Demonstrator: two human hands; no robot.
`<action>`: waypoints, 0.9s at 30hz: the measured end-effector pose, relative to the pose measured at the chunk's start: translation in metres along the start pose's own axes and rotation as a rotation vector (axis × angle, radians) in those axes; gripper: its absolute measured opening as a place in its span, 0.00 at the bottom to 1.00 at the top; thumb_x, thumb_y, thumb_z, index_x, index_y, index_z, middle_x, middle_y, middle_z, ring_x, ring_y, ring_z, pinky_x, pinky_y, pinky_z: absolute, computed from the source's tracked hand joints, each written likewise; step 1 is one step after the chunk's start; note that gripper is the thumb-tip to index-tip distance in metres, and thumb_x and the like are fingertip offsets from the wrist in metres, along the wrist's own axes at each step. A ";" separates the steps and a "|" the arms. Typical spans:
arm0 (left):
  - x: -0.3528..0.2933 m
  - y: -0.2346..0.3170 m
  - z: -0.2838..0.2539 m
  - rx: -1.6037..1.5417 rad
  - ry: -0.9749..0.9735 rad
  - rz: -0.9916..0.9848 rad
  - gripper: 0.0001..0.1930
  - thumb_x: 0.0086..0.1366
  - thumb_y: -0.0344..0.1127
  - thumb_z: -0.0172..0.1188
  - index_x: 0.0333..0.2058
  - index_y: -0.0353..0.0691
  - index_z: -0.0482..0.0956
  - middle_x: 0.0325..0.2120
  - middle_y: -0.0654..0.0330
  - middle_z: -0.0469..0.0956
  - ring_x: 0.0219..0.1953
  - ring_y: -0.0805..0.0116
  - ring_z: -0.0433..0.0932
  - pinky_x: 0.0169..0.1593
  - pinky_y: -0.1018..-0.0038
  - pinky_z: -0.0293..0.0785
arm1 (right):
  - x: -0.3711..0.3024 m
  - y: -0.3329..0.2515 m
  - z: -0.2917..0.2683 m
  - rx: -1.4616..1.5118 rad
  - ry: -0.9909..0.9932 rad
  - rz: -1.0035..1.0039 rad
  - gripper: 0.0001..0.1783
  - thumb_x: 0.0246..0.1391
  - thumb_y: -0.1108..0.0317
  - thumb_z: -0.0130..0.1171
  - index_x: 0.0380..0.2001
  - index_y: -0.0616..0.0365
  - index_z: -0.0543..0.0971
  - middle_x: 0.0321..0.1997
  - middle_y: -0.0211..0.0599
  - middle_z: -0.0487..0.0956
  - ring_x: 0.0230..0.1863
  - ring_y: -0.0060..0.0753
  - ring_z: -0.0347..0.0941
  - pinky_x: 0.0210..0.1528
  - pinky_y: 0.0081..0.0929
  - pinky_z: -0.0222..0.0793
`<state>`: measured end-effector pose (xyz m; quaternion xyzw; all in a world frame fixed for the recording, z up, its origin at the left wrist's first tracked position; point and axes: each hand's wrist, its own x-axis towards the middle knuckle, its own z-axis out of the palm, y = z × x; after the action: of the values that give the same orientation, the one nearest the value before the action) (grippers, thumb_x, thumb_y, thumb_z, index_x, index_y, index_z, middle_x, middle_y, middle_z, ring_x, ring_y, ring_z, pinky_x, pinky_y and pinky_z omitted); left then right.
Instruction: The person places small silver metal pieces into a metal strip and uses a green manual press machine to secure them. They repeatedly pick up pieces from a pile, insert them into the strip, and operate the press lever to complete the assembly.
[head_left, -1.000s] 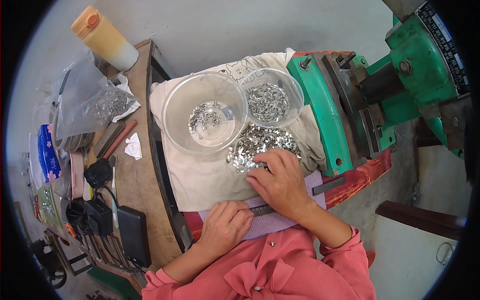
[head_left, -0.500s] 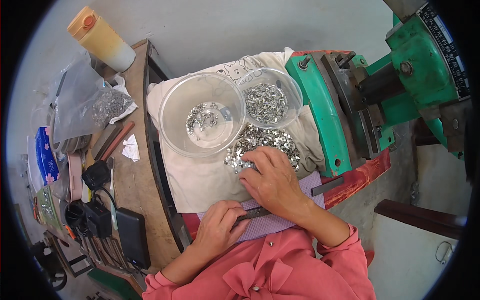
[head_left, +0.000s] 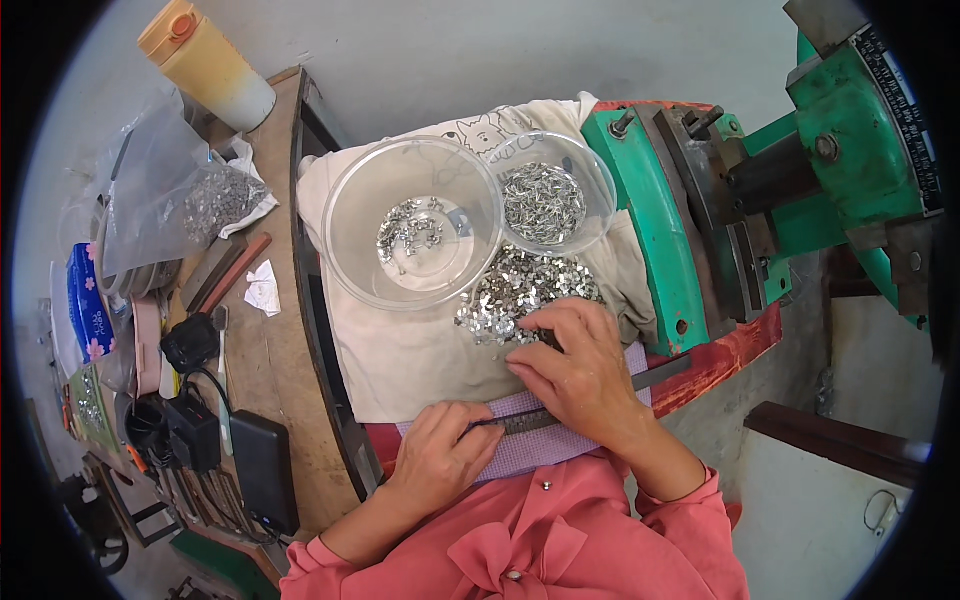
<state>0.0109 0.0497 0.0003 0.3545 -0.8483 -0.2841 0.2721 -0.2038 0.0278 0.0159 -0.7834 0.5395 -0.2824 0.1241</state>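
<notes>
My left hand [head_left: 440, 450] is closed on the left end of a dark narrow metal bar [head_left: 528, 421], which lies low over a purple checked cloth [head_left: 512, 450]. My right hand [head_left: 585, 375] hovers at the near edge of a pile of small shiny metal pieces [head_left: 520, 290], thumb and fingers drawn together. Whatever is between those fingertips is too small or hidden to name. Beyond the pile stand a large clear tub [head_left: 345, 270] with a few small metal parts inside and a smaller clear tub [head_left: 603, 190] holding many thin metal pins.
A green press [head_left: 645, 220] stands on the right, with another dark bar [head_left: 662, 373] near its base. On the left, a wooden table [head_left: 285, 360] bears a yellow bottle [head_left: 215, 70], a plastic bag of small parts [head_left: 215, 200], a black power bank [head_left: 265, 470] and cables.
My right hand has shifted right and slightly back toward me from the pile, its fingers closer together. My left hand stays on the bar. The whole view has shifted slightly.
</notes>
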 end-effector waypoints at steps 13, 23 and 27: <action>-0.002 -0.003 -0.003 -0.133 -0.013 -0.096 0.18 0.47 0.25 0.74 0.37 0.38 0.77 0.37 0.54 0.76 0.37 0.55 0.77 0.39 0.64 0.74 | -0.006 -0.011 0.004 0.080 0.041 -0.041 0.09 0.42 0.70 0.69 0.28 0.55 0.79 0.48 0.35 0.76 0.54 0.46 0.70 0.53 0.43 0.66; -0.006 -0.005 -0.005 -0.175 -0.047 -0.153 0.13 0.52 0.25 0.71 0.35 0.35 0.77 0.40 0.53 0.74 0.39 0.54 0.77 0.41 0.65 0.75 | -0.038 -0.015 0.002 0.130 0.019 0.005 0.11 0.42 0.69 0.72 0.32 0.52 0.82 0.47 0.32 0.77 0.52 0.43 0.71 0.52 0.41 0.66; -0.007 -0.004 -0.004 -0.156 -0.050 -0.160 0.11 0.53 0.24 0.70 0.34 0.36 0.78 0.40 0.53 0.75 0.39 0.55 0.77 0.40 0.66 0.75 | -0.019 -0.001 0.001 0.037 0.067 0.018 0.11 0.42 0.70 0.72 0.32 0.52 0.82 0.47 0.32 0.77 0.52 0.44 0.70 0.53 0.41 0.65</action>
<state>0.0195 0.0515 -0.0011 0.3919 -0.7989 -0.3789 0.2542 -0.2073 0.0455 0.0093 -0.7663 0.5450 -0.3172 0.1228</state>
